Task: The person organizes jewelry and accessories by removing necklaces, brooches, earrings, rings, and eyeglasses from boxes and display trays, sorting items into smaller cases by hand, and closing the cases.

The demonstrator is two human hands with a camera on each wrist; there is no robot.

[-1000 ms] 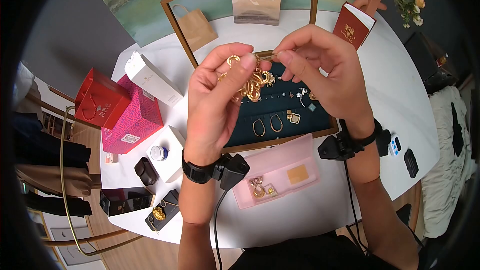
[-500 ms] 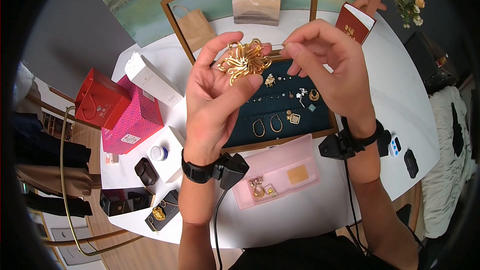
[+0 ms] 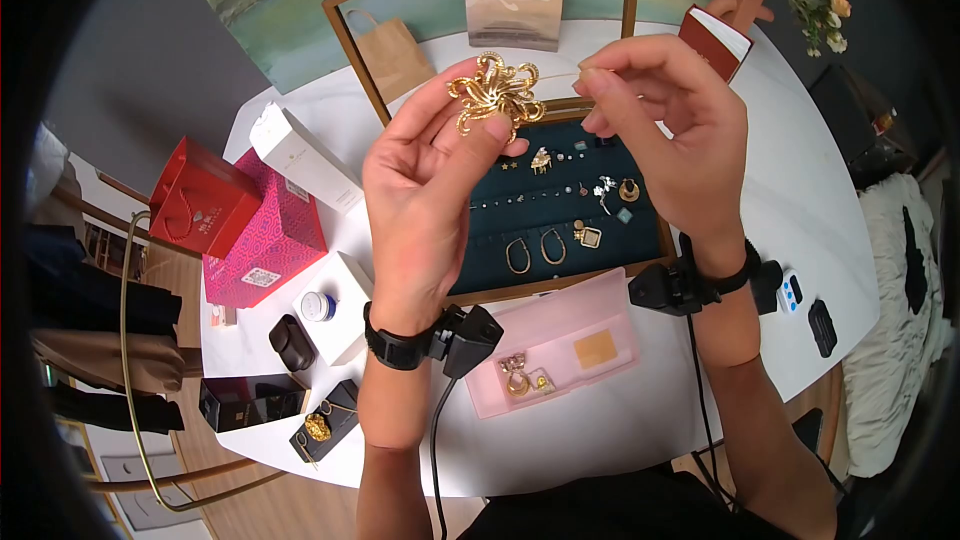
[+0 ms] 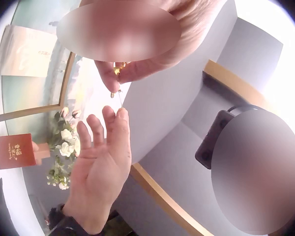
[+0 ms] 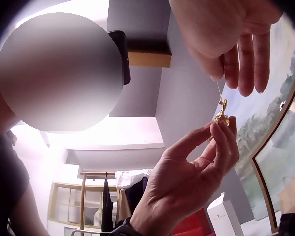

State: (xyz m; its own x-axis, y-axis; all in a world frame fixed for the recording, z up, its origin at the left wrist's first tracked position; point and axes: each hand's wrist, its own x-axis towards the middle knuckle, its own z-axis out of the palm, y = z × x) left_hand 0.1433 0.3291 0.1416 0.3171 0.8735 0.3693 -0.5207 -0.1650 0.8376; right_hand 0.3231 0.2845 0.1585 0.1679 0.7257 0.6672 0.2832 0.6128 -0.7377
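Observation:
A gold openwork flower-shaped ornament [image 3: 496, 95] is pinched between the thumb and fingers of the left hand [image 3: 425, 175], its swirled face toward the head camera. The right hand [image 3: 670, 135] pinches the end of a thin wire or pin between thumb and forefinger; the line runs across to the ornament's edge. In the left wrist view the thin line [image 4: 121, 100] spans the small space between both hands. The right wrist view has the ornament [image 5: 222, 114] edge-on in the left fingertips, below the right hand [image 5: 231, 39].
Below the hands lies a dark green jewellery tray [image 3: 540, 215] with earrings and a raised framed lid. Nearer stands a pink box [image 3: 560, 390] holding jewellery. Bags and boxes, including a red bag [image 3: 205, 200], stand at left; a red book [image 3: 712, 45] is at back right.
The left hand has turned the ornament face-on and raised it slightly. The right hand has drawn a little to the right, still pinching the thin line.

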